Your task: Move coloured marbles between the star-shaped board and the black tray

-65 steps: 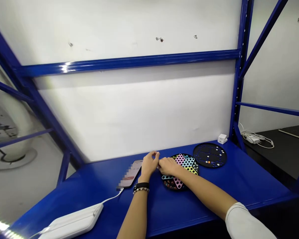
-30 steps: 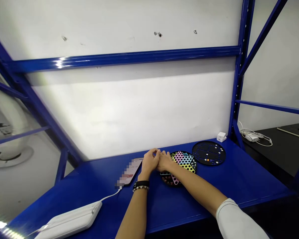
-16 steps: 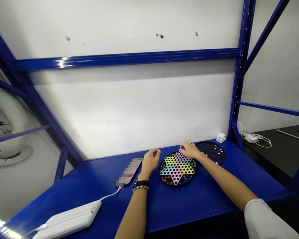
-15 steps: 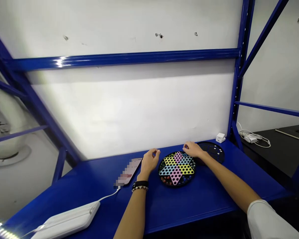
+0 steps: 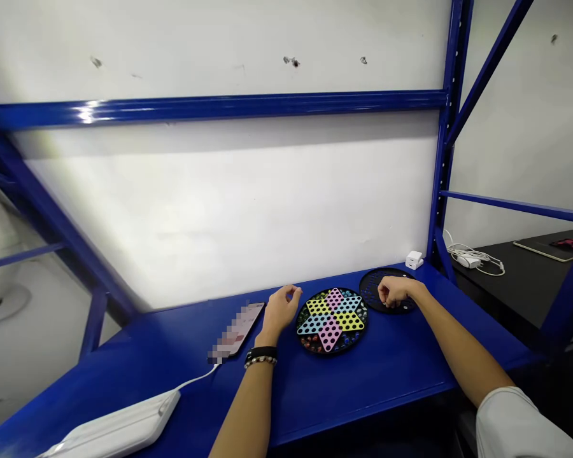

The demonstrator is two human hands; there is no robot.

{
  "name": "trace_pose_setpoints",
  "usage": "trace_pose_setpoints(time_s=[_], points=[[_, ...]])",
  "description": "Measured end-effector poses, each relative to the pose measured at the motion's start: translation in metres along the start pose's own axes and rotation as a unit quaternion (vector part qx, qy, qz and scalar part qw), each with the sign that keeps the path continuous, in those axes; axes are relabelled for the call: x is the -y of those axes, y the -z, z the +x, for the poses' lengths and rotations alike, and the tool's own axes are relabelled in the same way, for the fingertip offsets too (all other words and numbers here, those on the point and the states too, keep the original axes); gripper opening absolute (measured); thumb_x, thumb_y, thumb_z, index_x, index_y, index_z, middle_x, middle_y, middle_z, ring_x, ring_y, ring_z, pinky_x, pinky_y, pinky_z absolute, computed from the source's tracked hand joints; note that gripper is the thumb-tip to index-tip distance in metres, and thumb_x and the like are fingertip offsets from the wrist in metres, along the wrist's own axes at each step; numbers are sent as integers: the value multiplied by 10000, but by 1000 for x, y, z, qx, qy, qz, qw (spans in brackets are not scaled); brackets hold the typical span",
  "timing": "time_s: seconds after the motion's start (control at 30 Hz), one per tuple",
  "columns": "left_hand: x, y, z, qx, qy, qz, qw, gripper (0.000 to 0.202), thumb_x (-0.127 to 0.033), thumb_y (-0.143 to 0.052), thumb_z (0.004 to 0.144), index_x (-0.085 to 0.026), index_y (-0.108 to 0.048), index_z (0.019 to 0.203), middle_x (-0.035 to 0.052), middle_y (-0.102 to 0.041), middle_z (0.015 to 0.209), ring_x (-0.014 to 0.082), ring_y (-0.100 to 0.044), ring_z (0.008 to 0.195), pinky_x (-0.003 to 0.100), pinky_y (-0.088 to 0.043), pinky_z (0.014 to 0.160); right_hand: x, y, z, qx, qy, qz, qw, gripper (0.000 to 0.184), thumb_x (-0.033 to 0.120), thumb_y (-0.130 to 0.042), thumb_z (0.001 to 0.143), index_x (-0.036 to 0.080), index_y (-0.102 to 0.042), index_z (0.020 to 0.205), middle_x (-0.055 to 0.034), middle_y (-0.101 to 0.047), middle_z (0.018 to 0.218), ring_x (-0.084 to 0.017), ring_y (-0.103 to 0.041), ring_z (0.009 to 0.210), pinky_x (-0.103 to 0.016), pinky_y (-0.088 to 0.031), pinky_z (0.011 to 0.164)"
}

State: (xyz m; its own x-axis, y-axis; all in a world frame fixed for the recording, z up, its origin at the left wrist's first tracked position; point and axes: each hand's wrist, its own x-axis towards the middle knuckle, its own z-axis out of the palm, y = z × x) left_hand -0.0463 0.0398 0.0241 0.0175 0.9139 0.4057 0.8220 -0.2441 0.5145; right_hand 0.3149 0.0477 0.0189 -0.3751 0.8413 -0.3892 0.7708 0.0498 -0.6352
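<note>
A round Chinese checkers board [image 5: 331,321] lies on the blue table, with a pink, yellow and light-blue star full of holes. Small coloured marbles [image 5: 310,342] fill the compartments around the star. To its right is a round black perforated disc [image 5: 371,290] with a few white spots on it. My right hand [image 5: 395,291] hovers over that disc, fingers pinched together; whatever is in them is hidden. Just left of the board, my left hand [image 5: 281,310] has its fingers curled and the tips near the thumb. I cannot make out anything between them.
A phone [image 5: 239,327] lies left of my left hand, cabled to a white power strip-like block [image 5: 119,426] near the front left. A white charger cube [image 5: 414,259] stands at the back right. Blue rack posts [image 5: 442,159] and a white wall bound the table.
My right hand has moved right, from the board's far edge to over the black disc. My left hand stays beside the board. The view has shifted slightly.
</note>
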Motion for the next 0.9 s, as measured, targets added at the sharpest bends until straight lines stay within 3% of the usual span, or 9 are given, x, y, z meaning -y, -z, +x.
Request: trace_pose_setpoints(time_s=[0.2,0.3,0.4,0.53,0.63,0.9], points=[[-4,-3,-1,21,-15,-24,999,375,-472,-434,867,-190,-674,804,4,-639,637,163,-572,607,261,-395,604,-3,2,3,-81,69,-43,993,147,75,-628,563,162,-608,680,18,-619,608,-118,-575,554,-201,-423,519],[-12,-8,-4,45,-50,-48,997,343,-445,-450,865,-190,-673,814,9,-664,699,158,-572,632,267,-419,628,9,-6,5,-148,160,51,975,126,137,-635,618,163,-626,741,16,-622,648,-109,-561,599,-206,-426,563],[-31,-14,-11,73,-101,-89,988,302,-426,-490,859,-189,-675,879,26,-699,835,151,-585,677,269,-454,663,30,-23,11,-196,218,187,938,156,238,-671,657,165,-605,779,16,-611,669,-110,-550,618,-218,-429,569],[-61,-21,-25,95,-174,-115,973,288,-387,-601,814,-207,-649,1034,34,-700,961,152,-610,744,275,-487,709,56,-53,23,-183,225,337,896,302,310,-748,633,179,-580,846,20,-615,709,-93,-523,564,-204,-379,485],[-76,-24,-33,90,-207,-107,968,222,-360,-587,850,-222,-643,1015,20,-696,935,146,-612,738,275,-488,721,64,-67,29,-154,234,390,877,365,356,-792,615,186,-588,865,16,-634,731,-81,-505,529,-200,-351,457],[-80,-22,-37,65,-235,-89,966,193,-379,-545,895,-218,-652,908,15,-674,870,135,-600,699,263,-474,672,71,-77,27,-93,219,447,863,416,390,-842,592,182,-589,849,30,-626,658,-64,-471,494,-193,-308,457]])
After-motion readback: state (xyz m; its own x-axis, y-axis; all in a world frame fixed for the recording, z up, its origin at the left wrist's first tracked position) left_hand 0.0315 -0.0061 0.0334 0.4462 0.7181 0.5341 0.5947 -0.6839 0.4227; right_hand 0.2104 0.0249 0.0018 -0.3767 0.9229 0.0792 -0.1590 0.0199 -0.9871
